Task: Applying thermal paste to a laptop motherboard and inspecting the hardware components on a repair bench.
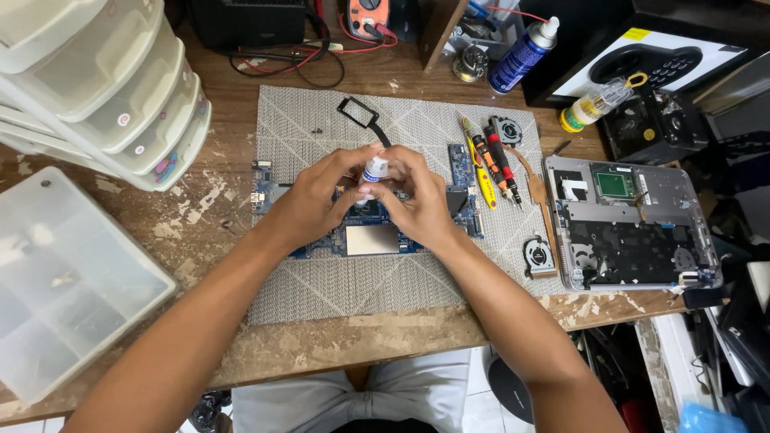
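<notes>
Taking the grey mat (321, 289) as your landmark and going left to right: off its left edge the clear plastic drawers (104, 88) and a clear parts tray (64, 281) are sitting on the wooden bench (208, 216). At the mat's middle the blue circuit board (373, 239) is lying flat, and you are holding a small white tube (374, 170) just above it. Your left hand (317, 200) is pinching the tube's lower body with curled fingers; your right hand (417, 204) is closing round its other side, fingertips meeting at the cap. You seem to be working the tube's cap or tip; any squeeze onto the board calls for a steady, light pinch. On the mat's right part the screwdrivers (496, 160) are lying, and beyond its right edge the opened laptop shell (634, 224) is resting.
</notes>
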